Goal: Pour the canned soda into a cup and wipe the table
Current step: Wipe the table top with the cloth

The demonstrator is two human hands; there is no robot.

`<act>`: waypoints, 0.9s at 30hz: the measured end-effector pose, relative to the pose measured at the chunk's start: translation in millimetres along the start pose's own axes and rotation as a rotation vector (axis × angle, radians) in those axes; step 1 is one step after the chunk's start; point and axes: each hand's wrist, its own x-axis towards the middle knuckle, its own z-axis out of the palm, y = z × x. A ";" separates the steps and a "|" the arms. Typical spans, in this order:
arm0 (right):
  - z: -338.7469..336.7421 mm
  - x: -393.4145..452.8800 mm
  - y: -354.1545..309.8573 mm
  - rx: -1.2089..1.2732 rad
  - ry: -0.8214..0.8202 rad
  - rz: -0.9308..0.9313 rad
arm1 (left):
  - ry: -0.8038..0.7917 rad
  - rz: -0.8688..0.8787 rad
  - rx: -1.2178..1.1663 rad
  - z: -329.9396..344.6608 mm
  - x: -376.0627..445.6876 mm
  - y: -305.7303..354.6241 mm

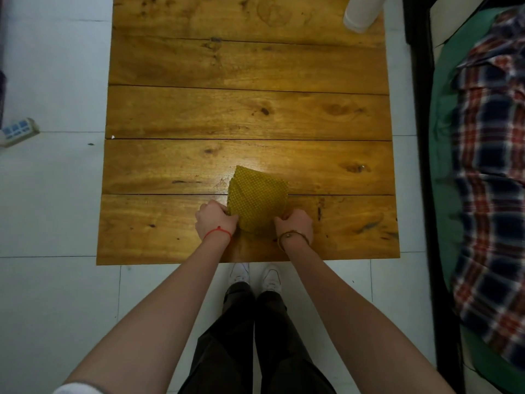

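Our left hand and right hand each pinch a near corner of the folded yellow cloth, fingers curled over its edges. The cloth lies flat near the front edge of the wooden table. A white cup stands at the far right corner, well apart.
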 end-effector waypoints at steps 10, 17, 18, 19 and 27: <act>-13.4 0.7 5.9 0.575 -0.178 0.285 | -0.075 -0.058 -0.343 -12.5 -18.8 -6.6; -11.3 5.5 -9.0 0.361 -0.250 0.317 | -0.212 -0.158 -0.431 -6.6 -6.4 -15.3; -9.6 6.8 -10.9 0.350 -0.265 0.317 | -0.226 -0.171 -0.455 0.0 3.3 -24.4; -8.7 8.3 -13.2 0.338 -0.279 0.322 | -0.240 -0.188 -0.482 3.9 9.0 -30.0; -12.8 16.9 -8.3 0.307 -0.242 0.200 | -0.326 -0.228 -0.641 -16.7 -11.9 -7.2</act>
